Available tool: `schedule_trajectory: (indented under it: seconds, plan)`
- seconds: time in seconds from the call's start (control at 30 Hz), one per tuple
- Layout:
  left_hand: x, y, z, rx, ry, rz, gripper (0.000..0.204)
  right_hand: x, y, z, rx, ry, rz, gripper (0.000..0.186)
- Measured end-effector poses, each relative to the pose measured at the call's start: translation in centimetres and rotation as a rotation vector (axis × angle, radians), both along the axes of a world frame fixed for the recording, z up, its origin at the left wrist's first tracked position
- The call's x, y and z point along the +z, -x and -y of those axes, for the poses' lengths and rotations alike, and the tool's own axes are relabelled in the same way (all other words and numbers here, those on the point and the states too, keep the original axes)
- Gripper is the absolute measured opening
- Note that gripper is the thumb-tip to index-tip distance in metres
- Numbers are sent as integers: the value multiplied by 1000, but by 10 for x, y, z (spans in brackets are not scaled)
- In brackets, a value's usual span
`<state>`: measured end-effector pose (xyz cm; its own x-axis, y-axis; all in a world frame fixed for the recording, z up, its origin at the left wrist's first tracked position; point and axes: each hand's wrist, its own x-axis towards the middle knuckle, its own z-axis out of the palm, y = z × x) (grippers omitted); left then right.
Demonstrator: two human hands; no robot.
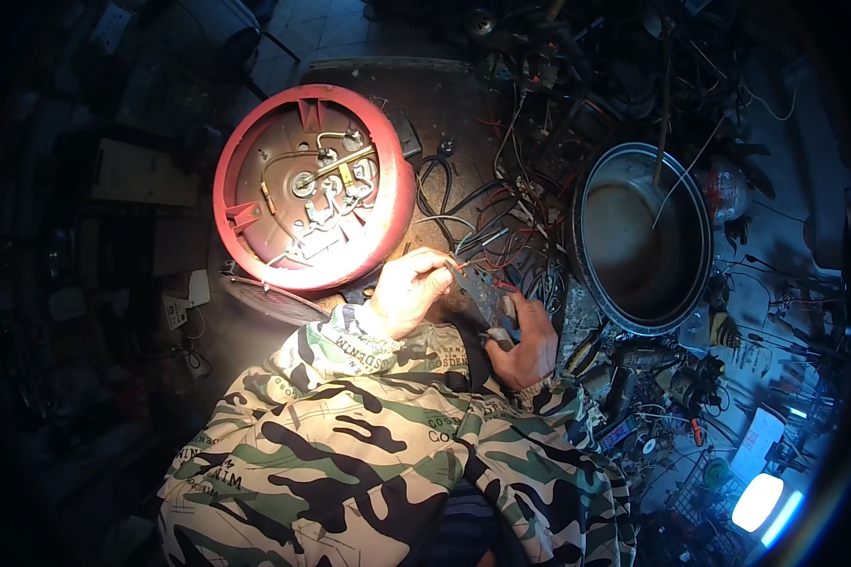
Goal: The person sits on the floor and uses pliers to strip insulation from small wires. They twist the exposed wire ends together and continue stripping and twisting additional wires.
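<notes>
Strewn with tangled wires, the dark surface bears an open red round housing, its wiring exposed, beyond a left grip pinching a thin wire and a right grip closed around a metal tool; opening looks done, wire work unfinished.

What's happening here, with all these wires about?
Someone in a camouflage jacket is working with both bare hands. The left hand pinches what looks like a thin wire, while the right hand grips a metal tool, its exact kind unclear. Left of them, a round red housing shows its inner fittings; a large round pot stands to the right, past tangled cables.
</notes>
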<state>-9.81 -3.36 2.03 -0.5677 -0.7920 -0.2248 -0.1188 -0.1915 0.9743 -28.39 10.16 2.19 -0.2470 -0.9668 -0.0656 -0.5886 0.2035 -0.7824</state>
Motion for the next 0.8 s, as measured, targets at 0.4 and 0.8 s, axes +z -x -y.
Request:
schedule_trajectory:
  seconds: [0.4, 0.8]
  plan:
    - [5, 3, 0, 13, -26, 2, 17, -1, 0, -1, 10, 7, 7, 65]
    - [5, 3, 1, 14, 0, 28, 16, -5, -1, -3, 13, 6, 12, 63]
